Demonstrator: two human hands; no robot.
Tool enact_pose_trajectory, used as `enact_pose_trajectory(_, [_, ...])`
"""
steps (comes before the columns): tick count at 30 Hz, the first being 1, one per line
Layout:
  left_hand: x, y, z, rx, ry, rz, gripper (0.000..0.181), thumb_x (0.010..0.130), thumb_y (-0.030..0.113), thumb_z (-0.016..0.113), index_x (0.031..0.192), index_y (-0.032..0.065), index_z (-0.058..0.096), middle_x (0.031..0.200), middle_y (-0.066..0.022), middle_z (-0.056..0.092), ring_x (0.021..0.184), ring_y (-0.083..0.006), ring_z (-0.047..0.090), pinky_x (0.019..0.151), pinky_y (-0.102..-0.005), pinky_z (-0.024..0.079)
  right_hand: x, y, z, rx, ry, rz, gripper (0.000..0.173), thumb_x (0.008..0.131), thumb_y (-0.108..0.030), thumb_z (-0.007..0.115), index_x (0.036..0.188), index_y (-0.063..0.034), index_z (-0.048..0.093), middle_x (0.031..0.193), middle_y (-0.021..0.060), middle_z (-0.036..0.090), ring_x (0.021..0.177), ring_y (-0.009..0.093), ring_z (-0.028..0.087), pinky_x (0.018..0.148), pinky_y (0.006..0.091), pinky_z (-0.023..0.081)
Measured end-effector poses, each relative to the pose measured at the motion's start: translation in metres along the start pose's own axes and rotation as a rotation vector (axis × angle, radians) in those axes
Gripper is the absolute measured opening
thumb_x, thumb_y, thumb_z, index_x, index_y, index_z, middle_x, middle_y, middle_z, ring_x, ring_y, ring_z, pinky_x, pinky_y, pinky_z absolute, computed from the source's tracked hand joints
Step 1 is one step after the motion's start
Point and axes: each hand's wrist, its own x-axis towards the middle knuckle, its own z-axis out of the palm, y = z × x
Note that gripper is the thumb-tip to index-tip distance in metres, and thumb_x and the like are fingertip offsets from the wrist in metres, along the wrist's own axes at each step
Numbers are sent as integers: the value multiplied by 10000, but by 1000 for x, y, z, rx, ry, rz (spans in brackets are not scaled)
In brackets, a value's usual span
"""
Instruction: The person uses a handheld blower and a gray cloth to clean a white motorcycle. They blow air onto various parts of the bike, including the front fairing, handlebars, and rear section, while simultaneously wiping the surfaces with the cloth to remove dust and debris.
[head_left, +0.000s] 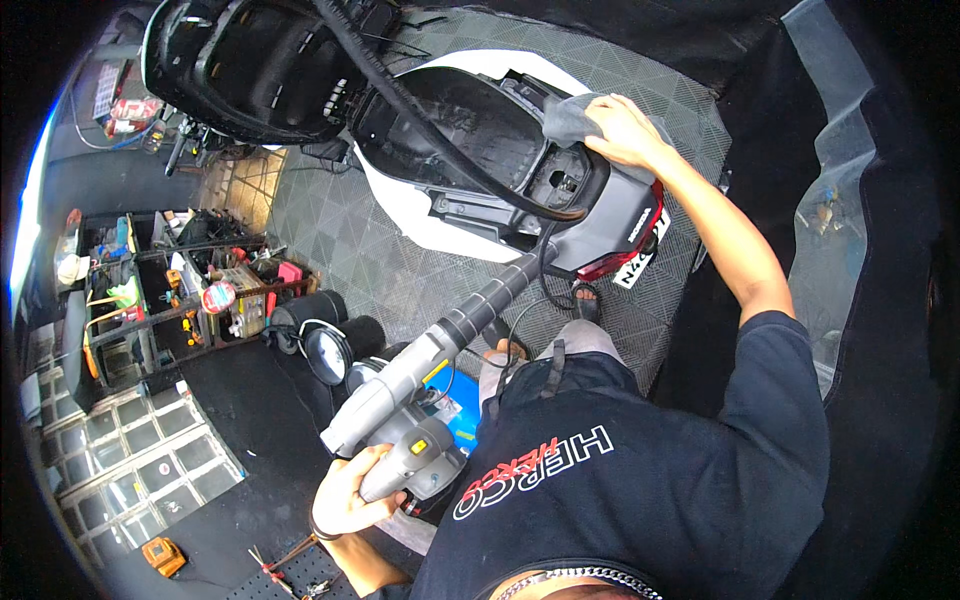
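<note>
My left hand (349, 491) is wrapped around the handle of a grey leaf blower (405, 394). The blower's ribbed black nozzle (499, 289) points up and right, its tip by the tail of a white and black Honda scooter (405, 202). A grey cloth (570, 120) is bunched under my right hand (622, 131), which presses it on the far side of the scooter's tail. The scooter's seat (247, 67) is tipped up, so its black under-seat storage bin (457, 127) lies exposed. Part of the cloth is hidden by my fingers.
A ribbed black hose (420, 120) crosses over the storage bin to the tail. Power cable (540, 277) hangs near my legs. At left stands a metal rack (180, 292) of tools and bottles, with black cylinders (319, 315) beside it. A clear plastic strip (832, 225) hangs at right.
</note>
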Motion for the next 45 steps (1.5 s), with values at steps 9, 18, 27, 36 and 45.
enact_pose_trajectory(9, [-3, 3, 0, 23, -5, -12, 582, 689, 212, 800, 1189, -23, 617, 838, -159, 708, 725, -274, 729, 676, -333, 543, -81, -64, -15, -10, -53, 31, 634, 771, -353, 724, 1274, 12, 599, 1390, 127, 572, 1400, 237, 418, 1222, 461, 210])
enact_pose_trajectory(18, [6, 3, 2, 62, -10, 72, 569, 710, 215, 783, 1198, -16, 605, 742, -147, 698, 651, -267, 722, 630, -326, 539, -77, -77, 0, -38, 112, 52, 479, 766, -323, 684, 1119, -2, 655, 1267, 117, 639, 1353, 250, 473, 1190, 521, 253])
enact_pose_trajectory(27, [9, 6, -4, 75, -64, 30, 593, 705, 240, 788, 1208, -18, 608, 825, -166, 704, 710, -280, 721, 679, -341, 544, -80, -30, -5, 223, 291, 225, 560, 801, -290, 670, 1242, 46, 596, 1389, 217, 553, 1322, 306, 506, 1168, 490, 293])
enact_pose_trajectory(36, [-1, -4, 2, -4, -55, -36, 582, 704, 215, 786, 1207, -17, 606, 823, -149, 701, 723, -240, 718, 677, -344, 539, -8, -134, 56, 119, -421, -429, 542, 869, -437, 565, 1293, -103, 622, 1437, 145, 534, 1371, 309, 451, 1130, 496, 349])
enact_pose_trajectory(45, [-17, -20, 17, 31, 56, -13, 591, 708, 281, 784, 1205, 9, 618, 666, -89, 656, 571, -223, 660, 619, -355, 497, 26, -117, 20, -92, -535, -314, 449, 807, -400, 581, 1072, -63, 715, 1147, 208, 692, 1015, 361, 681, 878, 494, 532])
